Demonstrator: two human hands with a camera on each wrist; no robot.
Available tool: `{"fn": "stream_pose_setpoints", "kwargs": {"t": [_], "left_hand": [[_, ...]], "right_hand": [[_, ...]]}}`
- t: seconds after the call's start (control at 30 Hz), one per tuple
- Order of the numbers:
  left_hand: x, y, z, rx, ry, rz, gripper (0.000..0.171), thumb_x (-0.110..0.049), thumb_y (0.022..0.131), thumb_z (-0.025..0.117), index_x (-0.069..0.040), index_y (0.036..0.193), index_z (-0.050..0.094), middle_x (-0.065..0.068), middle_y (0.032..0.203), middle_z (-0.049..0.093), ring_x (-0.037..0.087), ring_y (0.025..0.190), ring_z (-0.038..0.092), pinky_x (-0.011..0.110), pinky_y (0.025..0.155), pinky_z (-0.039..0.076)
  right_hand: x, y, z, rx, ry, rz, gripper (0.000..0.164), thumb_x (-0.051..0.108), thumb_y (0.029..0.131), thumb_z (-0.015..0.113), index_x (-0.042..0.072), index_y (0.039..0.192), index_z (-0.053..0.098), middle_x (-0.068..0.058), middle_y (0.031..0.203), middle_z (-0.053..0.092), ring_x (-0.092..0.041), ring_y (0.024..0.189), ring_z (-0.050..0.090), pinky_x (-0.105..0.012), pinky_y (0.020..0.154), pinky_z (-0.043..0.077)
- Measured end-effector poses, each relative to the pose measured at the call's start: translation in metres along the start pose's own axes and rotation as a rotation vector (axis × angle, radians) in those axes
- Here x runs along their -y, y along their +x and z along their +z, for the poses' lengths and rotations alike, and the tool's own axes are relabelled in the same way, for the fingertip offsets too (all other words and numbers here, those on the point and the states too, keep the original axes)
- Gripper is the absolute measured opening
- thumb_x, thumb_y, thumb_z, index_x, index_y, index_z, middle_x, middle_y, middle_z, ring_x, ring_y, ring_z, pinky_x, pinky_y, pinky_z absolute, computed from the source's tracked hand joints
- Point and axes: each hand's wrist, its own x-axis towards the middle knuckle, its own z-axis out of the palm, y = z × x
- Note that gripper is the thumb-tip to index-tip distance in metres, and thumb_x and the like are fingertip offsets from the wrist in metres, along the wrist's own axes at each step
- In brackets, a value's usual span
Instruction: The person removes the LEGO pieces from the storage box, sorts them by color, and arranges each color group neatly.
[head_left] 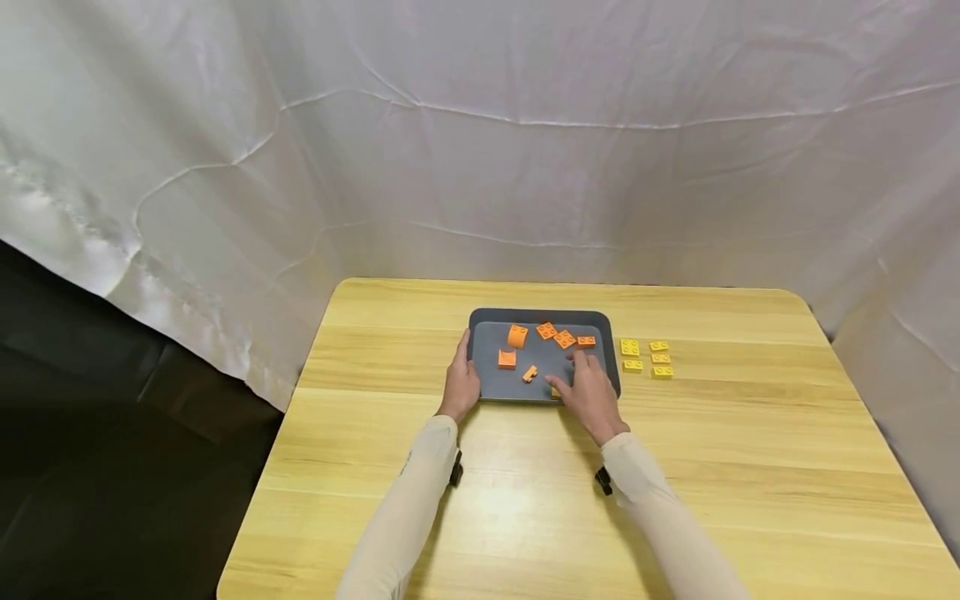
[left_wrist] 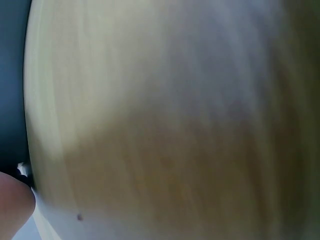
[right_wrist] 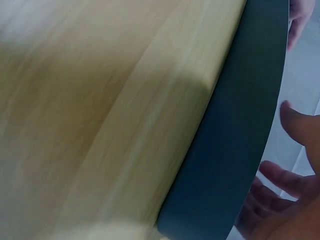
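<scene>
Tray [head_left: 491, 385] lies on the worktop [head_left: 495, 533], dark grey, near its far edge; the left hand [head_left: 460, 388] lies along the tray's left side, its fingers nearly straight against the wall, with no brick in it; the right hand [head_left: 592, 398] hovers over the tray's right part, thumb and fingers well apart, gripping nothing; whether its fingertips touch a brick, I cannot tell.

Inside the tray lie orange bricks; a curved brick [head_left: 517, 336] stands near the back, a sloped brick [head_left: 507, 359] in front of it; a small piece [head_left: 529, 374] lies askew, nearer the front; two square bricks [head_left: 546, 331] sit side by side at the back, with a two-stud brick [head_left: 586, 341] to their right, just beyond the right hand's fingers; another brick [head_left: 555, 392] shows partly beneath the right thumb.

Right of the tray, on the worktop, yellow bricks [head_left: 630, 347] stand in two short columns, two and three; pale cloth [head_left: 480, 183] hangs behind; dark cloth [head_left: 90, 450] fills the lower left.
</scene>
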Motion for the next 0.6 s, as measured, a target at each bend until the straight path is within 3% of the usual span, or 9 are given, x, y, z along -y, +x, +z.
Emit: {"fn": "stream_pose_setpoints", "kwargs": {"t": [0.3, 0.6], "left_hand": [[-0.0002, -0.0008, 0.0021, -0.003, 0.002, -0.002, 0.062, 0.004, 0.109, 0.033, -0.012, 0.168, 0.019, 0.011, 0.170, 0.024, 0.031, 0.154, 0.027, 0.045, 0.126, 0.024], [0.0015, -0.0005, 0.0039, -0.006, 0.000, -0.001, 0.061, 0.003, 0.110, 0.032, -0.012, 0.168, 0.019, 0.009, 0.171, 0.023, 0.030, 0.154, 0.026, 0.044, 0.126, 0.023]], "right_hand": [[0.0081, 0.0011, 0.0005, 0.117, -0.064, 0.078, 0.053, 0.034, 0.092, 0.081, -0.004, 0.122, 0.059, -0.026, 0.111, 0.060, -0.037, 0.083, 0.065, -0.049, 0.068, 0.058], [0.0109, 0.0054, 0.0034, 0.144, -0.080, 0.096, 0.042, 0.026, 0.089, 0.086, -0.003, 0.110, 0.063, -0.018, 0.099, 0.058, -0.031, 0.081, 0.062, -0.046, 0.067, 0.055]]}}
